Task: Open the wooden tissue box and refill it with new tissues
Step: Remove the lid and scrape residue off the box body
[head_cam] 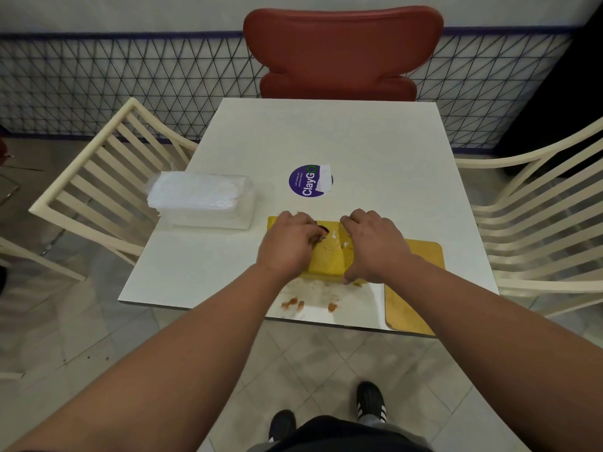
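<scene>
The box (328, 256) is yellow-brown wood, lying flat near the front edge of the table, its top bearing a dark opening and white smears; both hands partly cover it. A flat wooden panel (414, 288) of the same colour lies just right of it. The tissues (202, 199), a white clear-wrapped pack, lie to its left, apart.

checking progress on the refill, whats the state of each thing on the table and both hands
wooden tissue box: on the table, gripped by both hands
flat wooden panel: lying on the table, right of the box, apart from it
pack of new tissues: still wrapped, lying left of the box, untouched
left hand: fingers curled on the box top
right hand: curled over the box's right side
table: brown smears at the near edge
</scene>
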{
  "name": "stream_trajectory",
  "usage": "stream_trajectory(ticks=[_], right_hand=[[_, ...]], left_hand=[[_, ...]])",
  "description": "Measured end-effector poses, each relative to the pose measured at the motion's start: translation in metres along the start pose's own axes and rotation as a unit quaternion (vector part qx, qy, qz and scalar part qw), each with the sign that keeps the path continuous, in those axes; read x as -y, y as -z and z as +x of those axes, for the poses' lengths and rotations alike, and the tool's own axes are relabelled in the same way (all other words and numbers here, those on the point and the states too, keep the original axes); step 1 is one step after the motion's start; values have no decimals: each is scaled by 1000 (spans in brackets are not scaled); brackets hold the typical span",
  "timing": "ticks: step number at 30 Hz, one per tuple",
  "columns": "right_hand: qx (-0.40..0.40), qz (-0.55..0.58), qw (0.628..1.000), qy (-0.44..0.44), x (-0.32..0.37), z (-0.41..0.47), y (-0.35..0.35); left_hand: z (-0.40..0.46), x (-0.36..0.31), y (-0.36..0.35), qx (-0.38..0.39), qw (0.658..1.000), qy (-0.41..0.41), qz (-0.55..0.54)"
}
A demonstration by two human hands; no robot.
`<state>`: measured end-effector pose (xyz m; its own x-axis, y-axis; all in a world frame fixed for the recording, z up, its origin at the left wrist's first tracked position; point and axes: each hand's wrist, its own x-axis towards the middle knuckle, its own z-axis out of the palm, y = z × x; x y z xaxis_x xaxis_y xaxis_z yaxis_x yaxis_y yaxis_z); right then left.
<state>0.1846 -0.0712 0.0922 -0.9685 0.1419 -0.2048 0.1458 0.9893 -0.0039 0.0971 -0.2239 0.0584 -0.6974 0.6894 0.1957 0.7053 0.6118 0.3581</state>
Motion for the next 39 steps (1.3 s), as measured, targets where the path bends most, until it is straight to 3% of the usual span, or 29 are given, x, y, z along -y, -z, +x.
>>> stream_trajectory(ticks=[4,9,15,21,25,27,31,36,39], right_hand=[[0,2,1000,3,0,-1,0],[-2,8,1000,1,-1,-1,2],[-4,6,1000,3,0,-2,0],[-1,10,1000,3,-1,-1,1],[-1,4,1000,6,0,-1,0],[-1,7,1000,4,-1,-1,0],[0,13,1000,3,-2,0,1],[-4,12,1000,5,-1,-1,0],[-6,15,1000,3,-2,-1,0]], left_hand=[[-2,6,6,4,1000,-25,-1],[-8,36,18,-51,996,67,-10],[-20,15,4,9,999,-51,-13],[-10,25,10,-30,1000,-5,-6],[-27,14,9,22,995,-91,-26],[-21,23,11,7,997,-81,-13],[-18,30,9,-63,998,18,-24],[-38,16,6,16,994,-102,-22],[-28,28,10,-35,999,-37,-18]])
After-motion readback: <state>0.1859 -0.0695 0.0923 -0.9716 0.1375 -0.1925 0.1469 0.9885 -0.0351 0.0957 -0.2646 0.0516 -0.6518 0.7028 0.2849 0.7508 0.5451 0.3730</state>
